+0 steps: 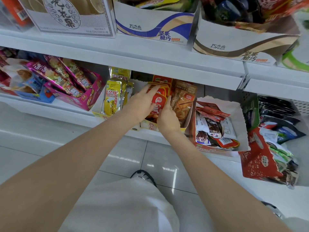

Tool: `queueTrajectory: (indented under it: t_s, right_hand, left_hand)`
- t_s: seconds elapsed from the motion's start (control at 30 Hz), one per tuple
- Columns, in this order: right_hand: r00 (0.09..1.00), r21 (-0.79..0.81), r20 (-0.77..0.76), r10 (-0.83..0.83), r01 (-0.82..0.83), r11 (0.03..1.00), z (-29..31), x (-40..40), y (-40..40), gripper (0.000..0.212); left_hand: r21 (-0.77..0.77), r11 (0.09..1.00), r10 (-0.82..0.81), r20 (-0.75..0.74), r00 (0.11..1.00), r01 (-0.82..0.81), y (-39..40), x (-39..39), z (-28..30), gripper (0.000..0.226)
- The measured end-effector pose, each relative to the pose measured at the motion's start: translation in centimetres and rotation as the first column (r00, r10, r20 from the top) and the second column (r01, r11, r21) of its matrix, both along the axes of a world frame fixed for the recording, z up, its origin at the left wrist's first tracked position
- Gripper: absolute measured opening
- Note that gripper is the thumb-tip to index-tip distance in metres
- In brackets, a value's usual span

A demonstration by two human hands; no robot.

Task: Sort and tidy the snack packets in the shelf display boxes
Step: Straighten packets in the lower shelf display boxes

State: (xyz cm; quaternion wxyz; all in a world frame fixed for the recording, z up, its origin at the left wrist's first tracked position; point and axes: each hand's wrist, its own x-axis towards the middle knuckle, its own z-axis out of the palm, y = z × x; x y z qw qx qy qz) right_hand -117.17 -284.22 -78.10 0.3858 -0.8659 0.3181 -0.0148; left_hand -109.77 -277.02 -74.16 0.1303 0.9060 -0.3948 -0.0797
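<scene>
Fingers (151, 88) of my left hand (142, 102) lie straight and flat over the tops of the red packets (159, 99), centre of frame, pressing the stack back so it stands square. Right hand (167, 114) sits on the stack's right flank, fingers extended along the packet edge rather than curled round it; it acts as a stop so the row can't fan sideways into the brown packets (183, 101) just beside it. Neither hand is lifting anything as far as I can see; this is a squeeze-and-align, not a pick.

Red and brown share one yellow-trimmed display box (150, 126) on the lower shelf (147, 134). Yellow packets (112, 99) stand upright in the left compartment, already tidy enough.

Further out: pink box (80, 99) at left holds its packets tilted. Torn white box (240, 121) right of centre is a jumble of mixed packets lying flat, my guess for the next job. Red box (257, 159) at lower right leans off the shelf edge, contents spilling; likely to tip if bumped. Upper shelf boxes (153, 25) sit across the top of frame.
</scene>
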Motion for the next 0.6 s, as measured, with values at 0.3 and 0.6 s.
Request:
queueTrajectory:
  t_s: [0.3,0.6]
  right_hand:
    - [0.975,-0.245,-0.165,0.146,-0.184,0.952,-1.4,-0.9,-1.8,0.04]
    - [0.997,-0.065,-0.036,-0.069,0.067,0.996,-0.5,-1.4,-2.8,0.016]
  left_hand:
    - [-0.112,0.983,0.131,-0.111,0.985,-0.143,-1.1,-0.1,-1.2,0.057]
    - [-0.128,0.963,0.213,-0.171,0.962,-0.236,-0.3,-0.2,-1.2,0.058]
